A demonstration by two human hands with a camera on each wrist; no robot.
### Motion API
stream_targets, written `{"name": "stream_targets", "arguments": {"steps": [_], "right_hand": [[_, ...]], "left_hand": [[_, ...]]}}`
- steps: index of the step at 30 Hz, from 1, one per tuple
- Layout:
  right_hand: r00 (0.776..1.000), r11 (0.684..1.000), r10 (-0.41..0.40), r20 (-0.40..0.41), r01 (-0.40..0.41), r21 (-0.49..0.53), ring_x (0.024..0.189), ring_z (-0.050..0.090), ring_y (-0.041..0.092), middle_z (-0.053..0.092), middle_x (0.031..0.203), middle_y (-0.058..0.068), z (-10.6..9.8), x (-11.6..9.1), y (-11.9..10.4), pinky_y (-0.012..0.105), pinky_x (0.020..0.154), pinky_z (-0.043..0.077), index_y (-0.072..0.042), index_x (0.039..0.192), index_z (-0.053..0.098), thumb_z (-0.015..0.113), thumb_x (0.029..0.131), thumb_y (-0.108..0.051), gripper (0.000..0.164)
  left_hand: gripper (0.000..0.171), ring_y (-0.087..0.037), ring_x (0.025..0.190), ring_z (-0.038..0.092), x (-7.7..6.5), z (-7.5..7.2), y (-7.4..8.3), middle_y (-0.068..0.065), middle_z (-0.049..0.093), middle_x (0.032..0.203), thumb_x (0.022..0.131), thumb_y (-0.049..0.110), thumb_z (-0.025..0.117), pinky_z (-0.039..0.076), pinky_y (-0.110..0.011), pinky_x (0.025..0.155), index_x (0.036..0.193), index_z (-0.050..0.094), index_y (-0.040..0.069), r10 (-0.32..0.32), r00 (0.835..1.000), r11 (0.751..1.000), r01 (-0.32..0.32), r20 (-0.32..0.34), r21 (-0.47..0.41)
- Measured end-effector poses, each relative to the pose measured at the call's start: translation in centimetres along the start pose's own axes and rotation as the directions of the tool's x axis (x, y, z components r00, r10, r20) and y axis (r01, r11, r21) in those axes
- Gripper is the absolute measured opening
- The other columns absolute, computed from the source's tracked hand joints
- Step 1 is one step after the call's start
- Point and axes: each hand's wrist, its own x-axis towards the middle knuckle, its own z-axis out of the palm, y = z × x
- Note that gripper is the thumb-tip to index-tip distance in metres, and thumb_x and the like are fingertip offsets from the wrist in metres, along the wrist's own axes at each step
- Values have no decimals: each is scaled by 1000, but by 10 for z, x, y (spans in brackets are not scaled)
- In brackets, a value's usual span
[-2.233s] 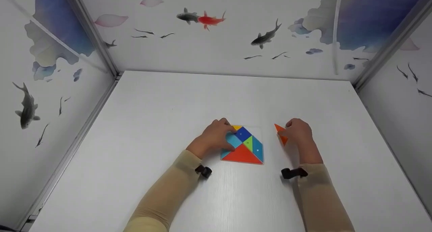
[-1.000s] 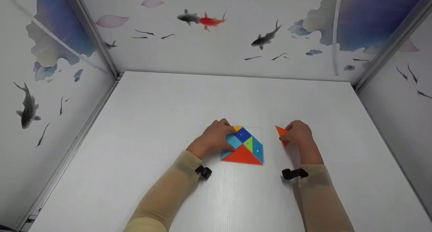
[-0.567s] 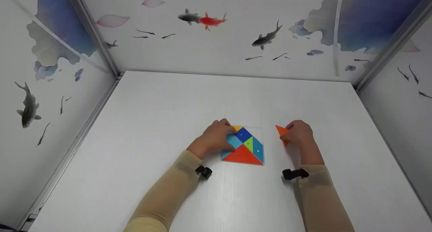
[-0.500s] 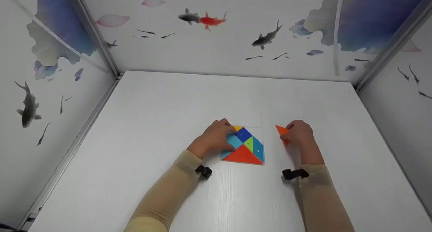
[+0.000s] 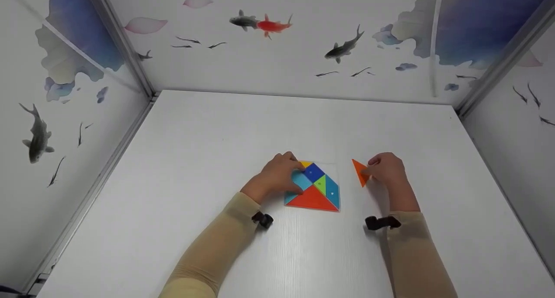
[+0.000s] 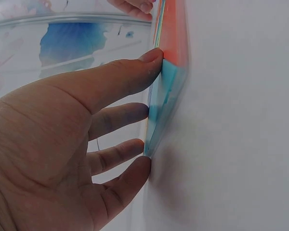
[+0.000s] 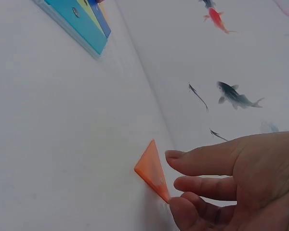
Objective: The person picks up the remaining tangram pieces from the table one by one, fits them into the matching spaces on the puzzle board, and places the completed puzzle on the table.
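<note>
In the head view, a clear tray [image 5: 308,209] of coloured tangram pieces lies on the white table. My left hand [image 5: 277,174] rests its spread fingertips on the tray's left part, partly covering light blue and yellow pieces. A dark blue square [image 5: 313,172], a green triangle [image 5: 320,184], a blue parallelogram [image 5: 332,193] and a large red triangle [image 5: 313,200] show in it. Right of the tray is an orange triangle [image 5: 359,173]. My right hand [image 5: 388,170] is beside it, a fingertip at its edge; the right wrist view shows the thumb [image 7: 197,161] apart from the triangle [image 7: 153,171].
The white table [image 5: 225,129] is bounded by a back wall [image 5: 277,68] and side walls printed with fish and lotus shapes. Both wrists carry small black devices, one on the left sleeve [image 5: 262,220] and one on the right sleeve [image 5: 381,222].
The orange triangle has shifted slightly left and shows more of its surface than half a second ago. My right hand has drawn a little to the right. My left hand stays on the tray.
</note>
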Motion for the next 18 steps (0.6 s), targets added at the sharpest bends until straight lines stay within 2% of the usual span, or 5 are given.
{"name": "stream_targets", "arguments": {"steps": [3, 8, 18], "right_hand": [[1000, 998, 8, 1, -8, -56, 102, 62, 32, 63, 127, 24, 4, 0, -3, 36, 83, 58, 3, 128, 63, 78, 93, -27, 49], [1000, 993, -18, -4, 18, -114, 101, 59, 34, 63, 123, 26, 8, 0, -4, 39, 82, 56, 4, 122, 62, 80, 91, -26, 46], [1000, 998, -21, 6, 21, -66, 107, 57, 36, 61, 131, 28, 8, 0, -3, 39, 84, 55, 5, 126, 62, 79, 92, -21, 46]], "left_hand": [[63, -21, 130, 49, 1, 0, -1, 0, 56, 141, 84, 39, 90, 53, -37, 110, 142, 70, 24, 1, 1000, 1000, -1, -1, -1], [64, -22, 131, 50, 1, -1, -1, -1, 56, 142, 84, 39, 89, 54, -37, 108, 142, 69, 24, 11, 1000, 1000, -11, 5, 12], [62, -23, 131, 50, 1, 1, -3, -2, 55, 143, 84, 39, 88, 54, -38, 107, 142, 69, 24, 13, 1000, 1000, -13, 5, 9]]}}
